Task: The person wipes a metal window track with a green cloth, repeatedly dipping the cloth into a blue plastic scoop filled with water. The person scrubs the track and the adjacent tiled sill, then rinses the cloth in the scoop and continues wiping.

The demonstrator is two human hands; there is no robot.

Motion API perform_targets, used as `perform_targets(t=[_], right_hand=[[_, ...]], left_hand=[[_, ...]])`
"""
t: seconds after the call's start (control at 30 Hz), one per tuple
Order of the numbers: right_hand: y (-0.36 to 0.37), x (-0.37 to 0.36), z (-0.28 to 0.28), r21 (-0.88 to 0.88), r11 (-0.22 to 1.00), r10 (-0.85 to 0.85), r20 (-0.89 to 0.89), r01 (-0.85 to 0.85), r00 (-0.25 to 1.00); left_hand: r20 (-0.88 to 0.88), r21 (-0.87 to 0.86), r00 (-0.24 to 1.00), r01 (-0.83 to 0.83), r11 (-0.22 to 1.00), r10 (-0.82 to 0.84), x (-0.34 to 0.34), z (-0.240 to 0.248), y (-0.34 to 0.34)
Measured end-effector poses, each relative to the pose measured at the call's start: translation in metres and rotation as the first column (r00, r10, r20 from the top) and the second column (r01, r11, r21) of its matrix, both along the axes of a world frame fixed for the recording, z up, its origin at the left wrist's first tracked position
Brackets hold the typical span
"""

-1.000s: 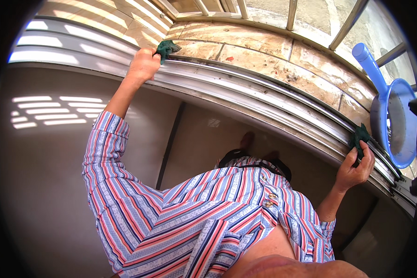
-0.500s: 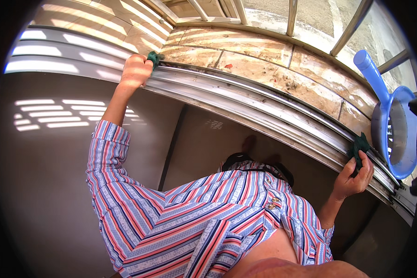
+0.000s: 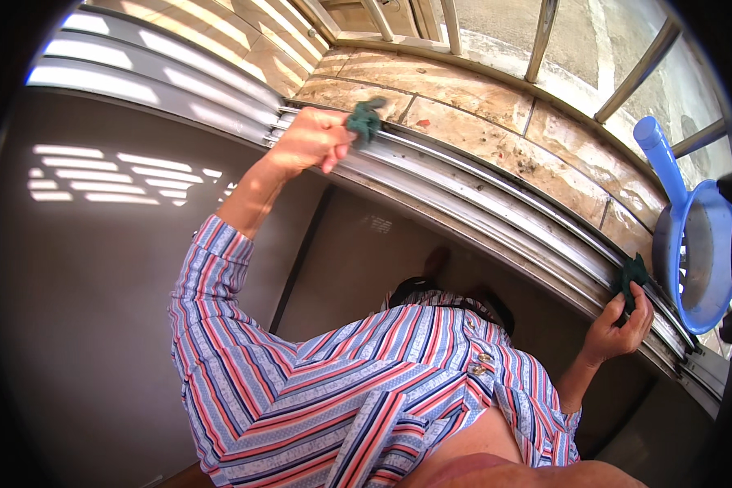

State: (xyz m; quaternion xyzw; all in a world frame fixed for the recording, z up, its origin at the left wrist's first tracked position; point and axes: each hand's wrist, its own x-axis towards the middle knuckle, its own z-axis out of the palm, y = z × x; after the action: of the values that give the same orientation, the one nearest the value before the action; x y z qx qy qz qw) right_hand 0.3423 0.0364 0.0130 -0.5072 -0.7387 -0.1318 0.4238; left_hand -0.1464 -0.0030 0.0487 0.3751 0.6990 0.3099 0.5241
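A bunched dark green cloth point(image 3: 364, 120) is pinched in my left hand point(image 3: 311, 141), over the far-left part of the metal window track point(image 3: 464, 207). Slight motion blur softens that cloth's upper end. Toward the right end of the same track, my right hand point(image 3: 622, 324) grips another dark green cloth point(image 3: 631, 276) between thumb and fingers, with the cloth against the rails. Whether the two cloths are joined cannot be seen. Dirt marks the track's outer edge.
A blue plastic dipper point(image 3: 703, 252) with a thick handle rests at the right, close beside my right hand. Beyond the track lies a dirty tiled sill point(image 3: 480, 114), bordered by metal bars point(image 3: 542, 41). A grey panel point(image 3: 114, 268) fills the near left.
My left hand has moved right along the track with its cloth. The right hand keeps nearly the same place on the rails. The whole view has shifted slightly.
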Motion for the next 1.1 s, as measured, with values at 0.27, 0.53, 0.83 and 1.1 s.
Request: perform_targets(t=[0.27, 0.53, 0.83, 1.1], right_hand=[[-0.002, 0.003, 0.001, -0.011, 0.999, 0.039, 0.045, -0.038, 0.998], [-0.011, -0.003, 0.006, 0.012, 0.999, 0.053, 0.013, -0.053, 0.998], [0.0, -0.012, 0.003, -0.009, 1.0, 0.021, 0.019, -0.021, 1.0], [-0.019, -0.019, 0.009, -0.019, 0.999, 0.035, 0.031, -0.034, 0.999]], left_hand=[[-0.194, 0.366, 0.925, -0.241, 0.899, 0.327, -0.035, 0.027, -0.019], [-0.692, 0.025, 0.719, -0.07, 0.997, 0.068, -0.078, -0.006, -0.01], [-0.394, 0.103, 0.912, -0.082, 0.991, 0.116, -0.048, 0.002, -0.005], [-0.258, 0.203, 0.951, -0.117, 0.972, 0.168, -0.043, 0.017, -0.037]])
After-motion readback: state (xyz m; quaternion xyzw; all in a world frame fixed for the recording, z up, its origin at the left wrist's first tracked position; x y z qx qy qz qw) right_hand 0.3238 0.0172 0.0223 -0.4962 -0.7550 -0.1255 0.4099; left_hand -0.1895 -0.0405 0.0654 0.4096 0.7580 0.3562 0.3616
